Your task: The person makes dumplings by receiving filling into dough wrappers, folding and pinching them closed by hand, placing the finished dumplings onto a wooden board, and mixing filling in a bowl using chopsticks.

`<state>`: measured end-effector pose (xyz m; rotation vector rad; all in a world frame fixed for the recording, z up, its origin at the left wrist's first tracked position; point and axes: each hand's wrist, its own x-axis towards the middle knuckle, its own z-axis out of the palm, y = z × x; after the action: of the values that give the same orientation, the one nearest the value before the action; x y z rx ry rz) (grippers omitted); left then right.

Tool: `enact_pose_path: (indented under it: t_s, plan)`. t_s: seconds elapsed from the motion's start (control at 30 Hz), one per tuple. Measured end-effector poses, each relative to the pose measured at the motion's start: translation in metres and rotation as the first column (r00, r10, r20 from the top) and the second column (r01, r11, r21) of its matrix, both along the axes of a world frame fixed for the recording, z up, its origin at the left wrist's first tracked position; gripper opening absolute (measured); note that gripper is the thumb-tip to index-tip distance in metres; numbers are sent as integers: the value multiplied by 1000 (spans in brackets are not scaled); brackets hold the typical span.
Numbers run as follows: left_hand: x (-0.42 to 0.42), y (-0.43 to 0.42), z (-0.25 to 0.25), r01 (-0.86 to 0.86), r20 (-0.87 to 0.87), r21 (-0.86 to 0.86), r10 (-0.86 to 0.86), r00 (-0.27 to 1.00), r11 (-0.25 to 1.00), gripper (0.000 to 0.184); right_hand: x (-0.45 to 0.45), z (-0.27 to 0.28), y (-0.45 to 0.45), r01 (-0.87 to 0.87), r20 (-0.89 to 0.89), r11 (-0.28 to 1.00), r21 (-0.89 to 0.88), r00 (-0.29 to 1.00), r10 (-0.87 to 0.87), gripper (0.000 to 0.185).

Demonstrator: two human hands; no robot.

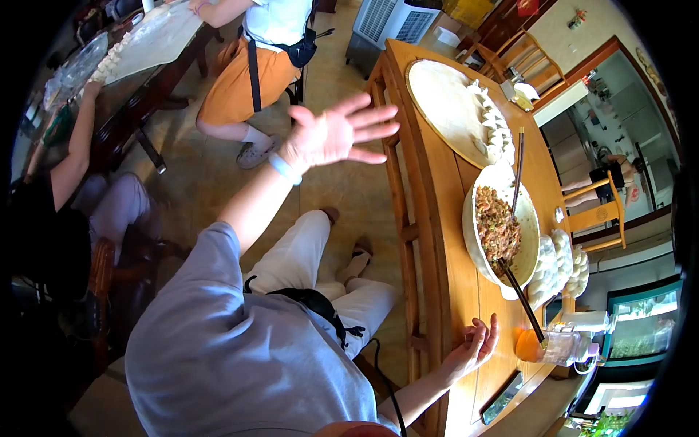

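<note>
My left hand (pixel 338 136) is raised over the floor beside the table, palm showing and fingers spread, with nothing in it. A light blue band circles that wrist. Near the table edge, my right hand (pixel 473 349) has loosely bent fingers, apart and holding nothing. Closest to it are a bottle (pixel 557 347) with orange liquid and a phone (pixel 502 397). A white bowl (pixel 472 237) holds minced filling (pixel 496 226). Two sets of dark chopsticks (pixel 526 302) rest across its rim. Beyond the bowl, folded dumplings (pixel 495 127) line one side of a floured round board (pixel 444 98).
The wooden table (pixel 466 306) stands along my right. Clear bags of white round pieces (pixel 557 266) lie behind the bowl. Chairs (pixel 601 211) stand on its far side. At left, two people are by another table with a floured board (pixel 156 44). An air cooler (pixel 393 29) stands ahead.
</note>
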<state>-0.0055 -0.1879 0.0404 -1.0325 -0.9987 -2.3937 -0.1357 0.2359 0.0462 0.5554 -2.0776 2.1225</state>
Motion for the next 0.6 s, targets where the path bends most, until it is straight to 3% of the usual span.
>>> enact_pose_path:
  t_s: [0.07, 0.17, 0.2, 0.23, 0.37, 0.47, 0.6]
  plan:
    - [0, 7, -57, -208, 432, 120, 137, 891, 971, 98, -9, -11, 10, -49, -40, 999, 0, 998, 49, 32]
    - [20, 36, -131, -248, 708, 197, 38, 705, 949, 90, -9, -11, 8, -49, -43, 999, 0, 998, 49, 31]
    - [29, 48, -154, -203, 722, 287, -73, 688, 936, 73, -7, -8, 6, -37, -33, 999, 3, 999, 37, 31]
    - [39, 63, -168, -165, 738, 329, -144, 659, 930, 69, -6, -8, 5, -37, -25, 999, -3, 999, 37, 31]
    - [66, 106, -178, -77, 818, 293, -209, 535, 953, 81, -9, -7, 6, -57, -30, 998, 14, 998, 57, 31]
    - [71, 114, -139, 7, 752, 219, -173, 636, 976, 84, -6, -7, 4, -52, -6, 999, -10, 999, 52, 31]
    - [62, 110, -58, 104, 529, 93, -138, 838, 990, 90, -5, -5, 1, -37, -4, 999, -18, 999, 37, 31]
